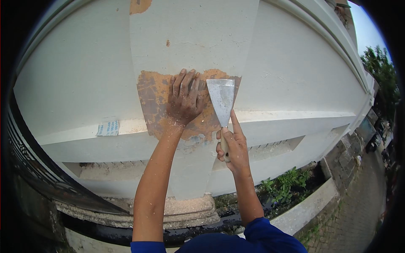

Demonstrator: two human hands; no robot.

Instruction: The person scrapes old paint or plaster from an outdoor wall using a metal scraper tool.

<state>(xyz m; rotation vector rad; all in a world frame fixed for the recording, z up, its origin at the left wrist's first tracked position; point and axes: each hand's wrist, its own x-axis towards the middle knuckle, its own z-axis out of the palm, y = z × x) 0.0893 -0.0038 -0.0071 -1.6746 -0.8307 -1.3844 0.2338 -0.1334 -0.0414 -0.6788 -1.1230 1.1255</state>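
A white painted wall (190, 31) stands before me, with a bare orange-brown patch (154, 95) where the paint is off. My left hand (184, 98) lies on that patch, palm to the wall and fingers pointing up. Pale flecks cling to its wrist and forearm. In my right hand (234, 147) is a putty knife (221, 97), gripped by its pale handle with one finger stretched along it. The wide metal blade points up and overlaps the right part of the patch; whether its edge touches the wall I cannot tell.
A folded piece of printed sandpaper or paper (108, 127) rests on the wall's ledge (295, 116) at left. A black metal gate (38, 168) curves along the left. Below run a dark ditch (185, 237) and green plants (289, 185). A paved lane (358, 202) lies right.
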